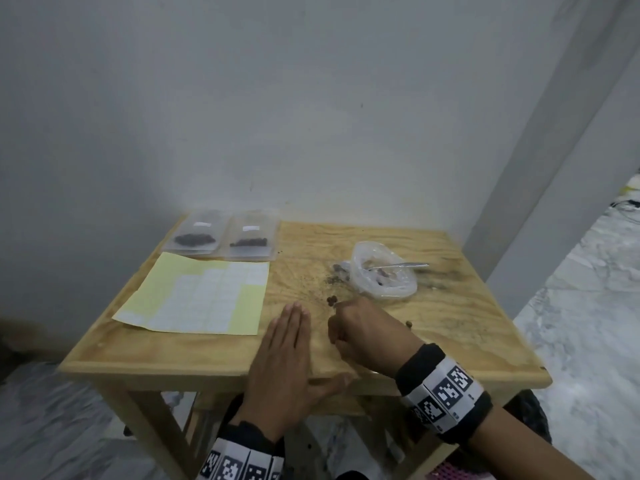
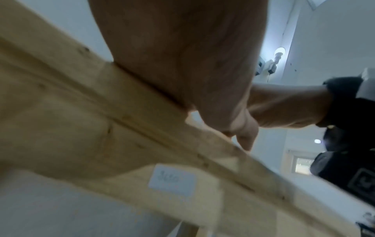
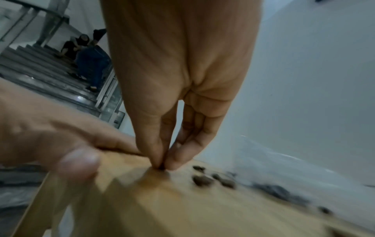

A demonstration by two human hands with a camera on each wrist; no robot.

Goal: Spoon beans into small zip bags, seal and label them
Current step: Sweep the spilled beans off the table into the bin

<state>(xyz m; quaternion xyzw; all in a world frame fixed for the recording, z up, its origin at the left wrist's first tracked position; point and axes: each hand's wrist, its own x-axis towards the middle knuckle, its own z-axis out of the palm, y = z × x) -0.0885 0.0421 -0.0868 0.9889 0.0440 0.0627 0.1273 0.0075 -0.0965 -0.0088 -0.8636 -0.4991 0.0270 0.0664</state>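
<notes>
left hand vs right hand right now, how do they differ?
Pose: the left hand lies flat, fingers straight and together; the right hand has its fingers curled down, tips meeting.
Contact: the left hand holds nothing, palm on the table with the thumb at the front edge; the right hand pinches a loose bean at the tabletop.
Place: the right hand sits nearer the plastic bag with the spoon.
Shared: both are bare and wear marker wristbands.

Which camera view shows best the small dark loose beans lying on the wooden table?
The right wrist view: the small dark loose beans lie close, just beyond the right hand that pinches at the wooden table. The head view shows them only as tiny specks. The left wrist view shows none.
</notes>
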